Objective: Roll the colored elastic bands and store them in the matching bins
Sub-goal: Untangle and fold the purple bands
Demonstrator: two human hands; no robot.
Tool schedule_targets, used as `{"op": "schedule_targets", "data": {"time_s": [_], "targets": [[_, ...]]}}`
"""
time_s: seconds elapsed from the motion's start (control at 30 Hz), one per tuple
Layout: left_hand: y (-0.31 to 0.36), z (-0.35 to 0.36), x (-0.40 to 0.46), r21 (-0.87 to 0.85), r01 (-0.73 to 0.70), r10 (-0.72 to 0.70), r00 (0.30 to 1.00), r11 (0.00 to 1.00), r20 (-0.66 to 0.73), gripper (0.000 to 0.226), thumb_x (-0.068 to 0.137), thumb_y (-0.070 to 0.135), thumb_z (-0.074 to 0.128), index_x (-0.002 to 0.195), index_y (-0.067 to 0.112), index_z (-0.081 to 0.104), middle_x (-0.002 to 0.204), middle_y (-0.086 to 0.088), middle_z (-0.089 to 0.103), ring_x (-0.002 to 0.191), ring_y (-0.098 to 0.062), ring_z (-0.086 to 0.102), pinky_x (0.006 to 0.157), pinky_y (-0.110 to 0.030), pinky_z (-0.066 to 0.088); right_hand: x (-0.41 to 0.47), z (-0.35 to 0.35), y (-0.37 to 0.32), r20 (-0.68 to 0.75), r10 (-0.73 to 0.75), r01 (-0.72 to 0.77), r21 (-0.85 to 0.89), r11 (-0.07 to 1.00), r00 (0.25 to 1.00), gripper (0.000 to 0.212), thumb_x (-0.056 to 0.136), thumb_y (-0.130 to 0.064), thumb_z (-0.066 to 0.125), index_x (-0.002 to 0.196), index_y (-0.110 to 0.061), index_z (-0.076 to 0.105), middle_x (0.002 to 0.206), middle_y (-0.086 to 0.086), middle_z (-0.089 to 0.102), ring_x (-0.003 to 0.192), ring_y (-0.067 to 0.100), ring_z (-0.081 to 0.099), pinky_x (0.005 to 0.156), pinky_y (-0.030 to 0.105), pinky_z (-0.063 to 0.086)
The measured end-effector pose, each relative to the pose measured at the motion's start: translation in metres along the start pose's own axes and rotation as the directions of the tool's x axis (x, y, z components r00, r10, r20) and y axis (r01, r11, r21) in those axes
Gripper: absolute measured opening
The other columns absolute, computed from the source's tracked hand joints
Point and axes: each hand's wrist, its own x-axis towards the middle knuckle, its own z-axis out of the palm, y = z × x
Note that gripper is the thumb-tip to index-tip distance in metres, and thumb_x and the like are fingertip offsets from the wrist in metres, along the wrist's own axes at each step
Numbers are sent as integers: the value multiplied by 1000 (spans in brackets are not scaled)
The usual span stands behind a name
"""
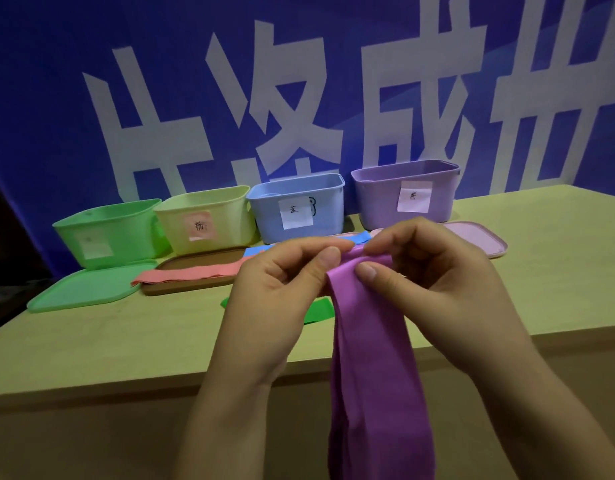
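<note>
The purple band is hanging from both hands above the near edge of the table, its top end pinched between the fingertips and the rest trailing down out of view. The left hand is pinching that end between thumb and curled forefinger, and the right hand is gripping it just beside, thumb pressing on the front of the fold. The roll is, by my judgement, only beginning: the first turn should be kept tight and square, with both edges level under the thumbs, or the coil will be telescoping sideways. Beyond the fingertips, a blue band and a pink band are lying flat, the pink one across a brown lid; a green band is showing just under the left hand. Farther out, the purple bin is standing open, with the blue bin, yellow bin and green bin to its left. The pink lid and green lid are lying in front, so the reach over them should be staying high.
</note>
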Motion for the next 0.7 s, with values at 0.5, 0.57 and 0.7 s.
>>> {"op": "schedule_targets", "data": {"time_s": [0.5, 0.57, 0.7], "targets": [[-11, -17, -6, 83, -86, 76, 991, 993, 111, 29, 65, 29, 75, 93, 24, 74, 85, 10, 73, 79, -2, 66, 68, -14, 50, -6, 10, 9, -35, 66, -62, 109, 992, 997, 11, 71, -18, 68, 81, -17, 64, 79, 0, 69, 71, 8, 66, 61, 19, 53], [-13, -18, -6, 100, -94, 84, 991, 991, 102, 31, 64, 27, 74, 95, 24, 73, 84, 11, 73, 77, -2, 66, 68, -14, 51, -5, 12, 10, -44, 70, -64, 121, 991, 997, 10, 72, -16, 69, 80, -18, 64, 79, -2, 69, 71, 6, 66, 60, 16, 51], [-13, -17, -8, 127, -111, 101, 991, 986, 83, 35, 62, 20, 80, 95, 25, 72, 82, 11, 73, 74, -1, 65, 66, -15, 51, -5, 16, 13, -76, 99, -84, 181, 980, 992, 13, 74, -5, 70, 78, -15, 64, 77, -2, 70, 71, 5, 66, 62, 13, 50]]}}
